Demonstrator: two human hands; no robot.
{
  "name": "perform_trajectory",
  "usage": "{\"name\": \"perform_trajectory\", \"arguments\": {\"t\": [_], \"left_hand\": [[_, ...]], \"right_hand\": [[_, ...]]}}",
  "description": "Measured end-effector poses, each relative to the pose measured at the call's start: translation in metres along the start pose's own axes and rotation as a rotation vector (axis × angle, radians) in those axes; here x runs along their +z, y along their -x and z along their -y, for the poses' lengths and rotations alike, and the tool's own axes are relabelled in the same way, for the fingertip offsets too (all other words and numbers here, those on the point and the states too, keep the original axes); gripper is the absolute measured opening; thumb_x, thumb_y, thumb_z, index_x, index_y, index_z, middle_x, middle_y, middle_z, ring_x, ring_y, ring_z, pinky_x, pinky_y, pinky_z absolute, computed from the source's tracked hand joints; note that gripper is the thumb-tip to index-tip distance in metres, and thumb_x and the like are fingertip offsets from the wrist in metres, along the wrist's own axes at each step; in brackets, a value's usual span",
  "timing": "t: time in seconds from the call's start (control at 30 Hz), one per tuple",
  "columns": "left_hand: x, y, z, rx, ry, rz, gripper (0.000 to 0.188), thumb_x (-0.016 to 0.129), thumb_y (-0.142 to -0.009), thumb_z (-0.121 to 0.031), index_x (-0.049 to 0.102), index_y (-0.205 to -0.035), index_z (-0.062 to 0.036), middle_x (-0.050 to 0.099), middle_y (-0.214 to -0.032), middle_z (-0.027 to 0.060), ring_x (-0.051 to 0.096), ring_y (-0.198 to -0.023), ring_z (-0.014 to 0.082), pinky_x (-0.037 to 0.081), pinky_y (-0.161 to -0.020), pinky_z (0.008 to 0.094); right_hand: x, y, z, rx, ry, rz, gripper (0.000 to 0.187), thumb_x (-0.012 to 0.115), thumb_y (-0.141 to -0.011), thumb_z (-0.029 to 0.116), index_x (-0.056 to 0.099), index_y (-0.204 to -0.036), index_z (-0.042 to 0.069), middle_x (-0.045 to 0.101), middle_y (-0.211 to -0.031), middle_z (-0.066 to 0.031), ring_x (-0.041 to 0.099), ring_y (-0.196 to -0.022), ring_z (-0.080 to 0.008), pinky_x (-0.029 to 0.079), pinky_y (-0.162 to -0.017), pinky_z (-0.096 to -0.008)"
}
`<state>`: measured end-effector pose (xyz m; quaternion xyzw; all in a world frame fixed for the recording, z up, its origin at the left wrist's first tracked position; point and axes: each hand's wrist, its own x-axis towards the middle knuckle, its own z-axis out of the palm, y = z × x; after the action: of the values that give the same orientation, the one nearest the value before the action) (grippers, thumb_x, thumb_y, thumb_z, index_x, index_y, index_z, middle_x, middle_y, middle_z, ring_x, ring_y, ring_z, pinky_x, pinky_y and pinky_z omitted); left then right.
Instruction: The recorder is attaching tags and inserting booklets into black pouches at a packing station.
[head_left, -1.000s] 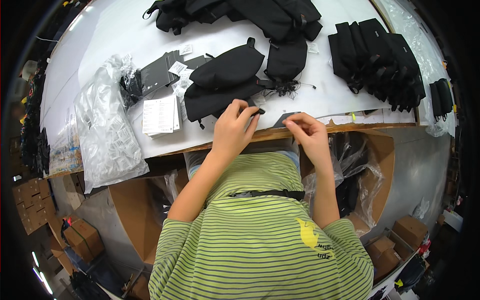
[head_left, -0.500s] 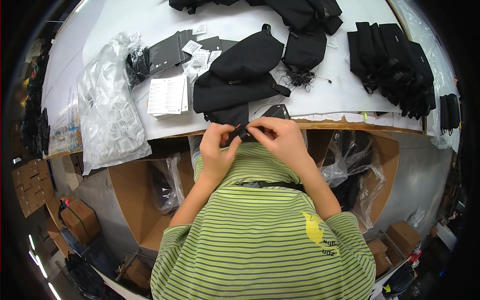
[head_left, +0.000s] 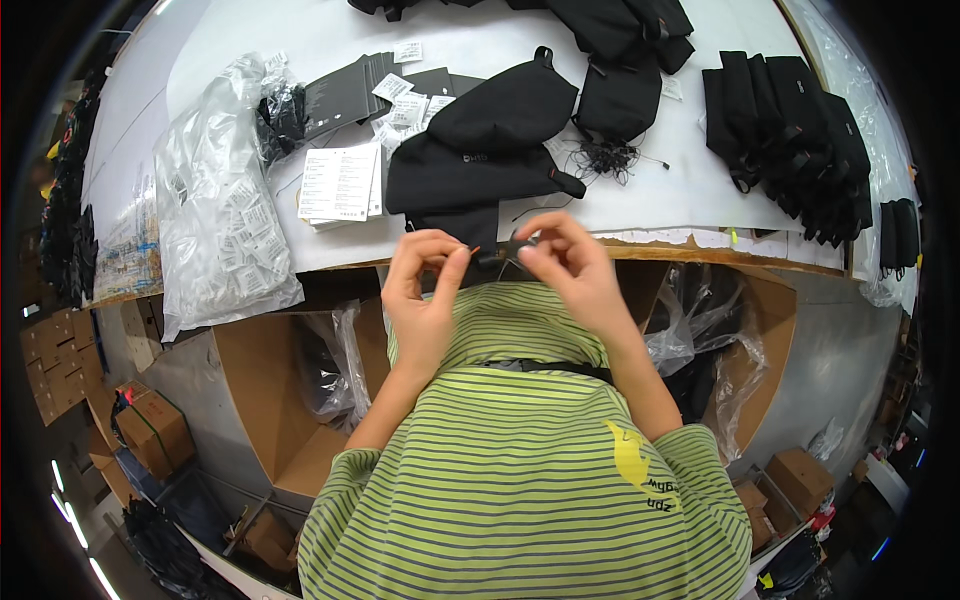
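Observation:
A black sling bag (head_left: 503,105) lies at the table's front edge, its lower black strap (head_left: 487,225) hanging over toward me. Just past the edge, my left hand (head_left: 424,278) is closed in a pinch on a small orange-tipped piece (head_left: 474,250) beside the strap. To its right, my right hand (head_left: 572,264) pinches a small dark piece (head_left: 522,241), partly covered by the fingers; its kind is unclear. A thin cord seems to run down from near these fingers.
White cards (head_left: 338,186) are stacked left of the bag, with dark grey cards (head_left: 345,97) and small white tags (head_left: 402,112) behind. A clear plastic bag (head_left: 225,215) lies farther left. Black cords (head_left: 604,158) and black pouches (head_left: 785,140) are on the right. Open cartons (head_left: 255,400) stand under the table.
My hands have moved apart: the right one up and rightward with the dark piece, the left one slightly left. The dark card behind my right hand no longer shows.

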<state>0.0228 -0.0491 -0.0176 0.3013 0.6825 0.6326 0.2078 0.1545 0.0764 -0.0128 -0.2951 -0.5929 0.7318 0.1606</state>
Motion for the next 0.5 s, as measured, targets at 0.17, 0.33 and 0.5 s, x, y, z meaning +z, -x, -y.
{"name": "perform_trajectory", "arguments": {"t": [0.17, 0.33, 0.5], "left_hand": [[-0.007, -0.004, -0.019, -0.267, 0.489, 0.201, 0.008, 0.060, -0.090, -0.004, 0.056, -0.096, -0.0002, 0.060, -0.085, 0.0023, 0.052, -0.074, 0.0066, 0.041, -0.069, 0.0193], [0.012, -0.007, -0.032, -0.176, 0.251, 0.252, 0.011, 0.062, -0.090, -0.007, 0.058, -0.096, 0.0002, 0.059, -0.079, -0.0003, 0.050, -0.068, 0.0038, 0.038, -0.063, 0.0175], [0.007, -0.011, -0.035, -0.192, 0.170, 0.240, 0.010, 0.063, -0.089, -0.008, 0.060, -0.094, -0.0001, 0.059, -0.078, -0.0037, 0.046, -0.066, -0.0016, 0.029, -0.054, 0.0142]], "right_hand": [[-0.022, 0.002, 0.006, -0.106, -0.283, -0.073, 0.013, 0.063, -0.086, 0.004, 0.055, -0.097, 0.004, 0.056, -0.080, 0.0017, 0.051, -0.070, -0.0040, 0.038, -0.062, -0.0167], [-0.016, -0.001, 0.003, -0.146, -0.051, -0.175, 0.014, 0.063, -0.086, 0.006, 0.058, -0.099, 0.005, 0.062, -0.087, 0.0004, 0.053, -0.070, -0.0053, 0.041, -0.066, -0.0199], [-0.015, -0.004, 0.000, -0.265, 0.740, 0.068, 0.017, 0.069, -0.081, 0.019, 0.066, -0.094, 0.009, 0.057, -0.075, -0.0027, 0.051, -0.080, -0.0191, 0.043, -0.071, -0.0317]]}}
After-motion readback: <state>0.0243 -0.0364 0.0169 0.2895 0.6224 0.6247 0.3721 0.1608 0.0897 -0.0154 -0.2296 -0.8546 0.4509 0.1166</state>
